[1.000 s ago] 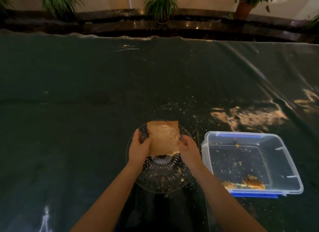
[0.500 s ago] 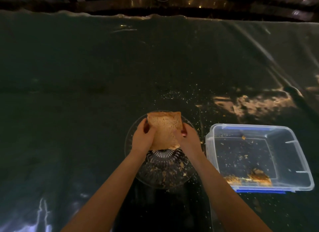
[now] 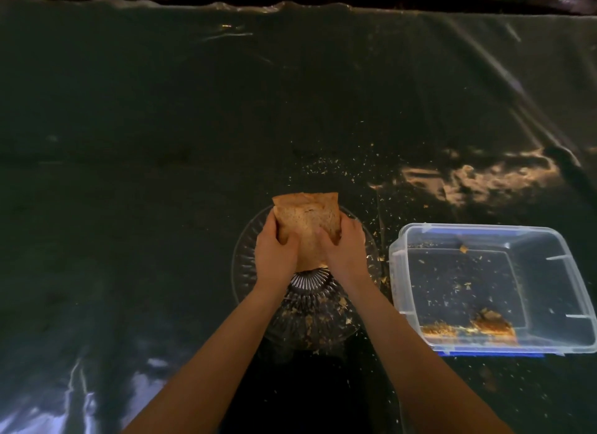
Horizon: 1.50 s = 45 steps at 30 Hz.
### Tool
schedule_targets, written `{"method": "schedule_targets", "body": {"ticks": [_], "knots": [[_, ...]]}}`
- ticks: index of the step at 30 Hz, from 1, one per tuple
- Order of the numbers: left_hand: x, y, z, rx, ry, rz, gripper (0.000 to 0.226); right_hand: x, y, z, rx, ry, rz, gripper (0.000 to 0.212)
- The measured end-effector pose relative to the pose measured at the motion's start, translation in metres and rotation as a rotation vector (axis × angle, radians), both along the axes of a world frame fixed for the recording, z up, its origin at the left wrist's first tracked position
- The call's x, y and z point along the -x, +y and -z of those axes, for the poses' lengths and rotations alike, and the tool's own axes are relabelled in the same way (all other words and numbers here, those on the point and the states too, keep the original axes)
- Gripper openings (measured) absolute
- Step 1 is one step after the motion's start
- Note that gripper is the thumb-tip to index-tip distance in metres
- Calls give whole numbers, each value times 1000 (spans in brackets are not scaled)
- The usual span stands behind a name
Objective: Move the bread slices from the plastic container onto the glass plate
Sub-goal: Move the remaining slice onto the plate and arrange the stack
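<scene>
Bread: stack of brown slices (image 3: 307,220), squarish, porous crumb, thin darker crust; held over far half of glass plate, near edge low by plate centre.
L hand (image 3: 277,251): grip clenched on stack's left side, thumb on top face.
R hand (image 3: 343,251): grip clenched on stack's right side, fingers pressing top.
Glass plate (image 3: 245,272): round, clear, ribbed cut pattern w/ starburst centre, crumbs on near part.
Plastic container (image 3: 484,231): just right of plate, rectangular, translucent, blue trim; crumbs + broken bread bits (image 3: 492,322) at near wall.
Table (image 3: 129,143): dark, under glossy wrinkled plastic sheet, crumbs scattered beyond plate.
</scene>
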<state>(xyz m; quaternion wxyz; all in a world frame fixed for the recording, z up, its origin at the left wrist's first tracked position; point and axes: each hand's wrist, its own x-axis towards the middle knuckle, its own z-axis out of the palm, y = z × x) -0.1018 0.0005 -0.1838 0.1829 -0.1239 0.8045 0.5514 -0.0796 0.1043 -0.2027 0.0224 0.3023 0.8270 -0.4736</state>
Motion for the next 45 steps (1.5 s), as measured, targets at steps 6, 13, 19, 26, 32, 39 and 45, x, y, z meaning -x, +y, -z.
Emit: {"method": "schedule_targets", "body": {"ticks": [6, 13, 19, 26, 32, 39, 45], "knots": [[-22, -4, -5, 62, 42, 6, 56, -25, -11, -3, -59, 48, 24, 51], [-39, -9, -6, 108, -10, 8, 56, -45, -16, -3, -26, 41, 16, 54], [-48, -10, 0, 94, -76, 2, 57, -50, -11, 1, -65, 6, -19, 53], [-37, -2, 8, 149, -92, 18, 61, -43, -9, 7, -69, -45, -41, 57], [-21, -4, 8, 168, -92, 61, 60, -34, -10, 9, -76, -12, -21, 56], [-28, -8, 6, 237, -42, 48, 53, -47, -15, 9, -140, 70, 36, 46], [-35, -5, 1, 227, -14, 12, 53, -48, -19, 6, -186, 128, 63, 43]]}}
